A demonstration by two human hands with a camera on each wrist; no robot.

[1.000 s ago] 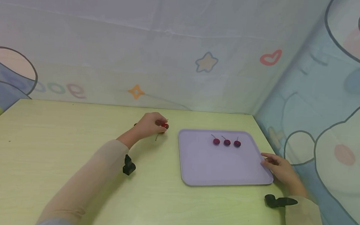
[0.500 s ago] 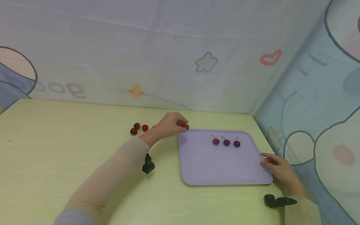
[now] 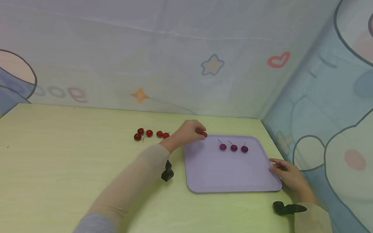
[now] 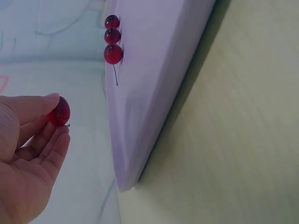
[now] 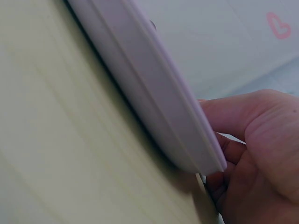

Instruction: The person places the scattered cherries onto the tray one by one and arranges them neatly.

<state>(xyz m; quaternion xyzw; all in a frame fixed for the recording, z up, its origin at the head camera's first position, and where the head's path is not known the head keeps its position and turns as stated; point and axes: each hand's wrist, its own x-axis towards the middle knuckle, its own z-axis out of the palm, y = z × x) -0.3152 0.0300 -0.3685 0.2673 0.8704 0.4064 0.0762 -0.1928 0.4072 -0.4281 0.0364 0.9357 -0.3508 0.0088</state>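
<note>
My left hand (image 3: 187, 132) pinches a dark red cherry (image 4: 61, 112) between thumb and fingertips, held above the far left corner of a lilac tray (image 3: 227, 176). A short bit of green stem shows under that cherry in the left wrist view. Three cherries (image 3: 233, 148) with thin stems lie in a row on the tray's far half. At the tray's right side my right hand (image 3: 290, 176) grips the rim. In the right wrist view its thumb (image 5: 229, 114) lies over the edge and the other fingers curl at the outer side, partly hidden by the tray.
Left of the tray, several more cherries (image 3: 149, 132) lie in two small groups on the pale wooden table (image 3: 64, 167). My left forearm reaches past them. A printed cloth backdrop (image 3: 114, 59) stands along the table's far and right edges.
My left hand has carried the cherry rightward from the groups on the table to over the tray's far left corner, uncovering the cherries left behind. The right hand stays on the rim.
</note>
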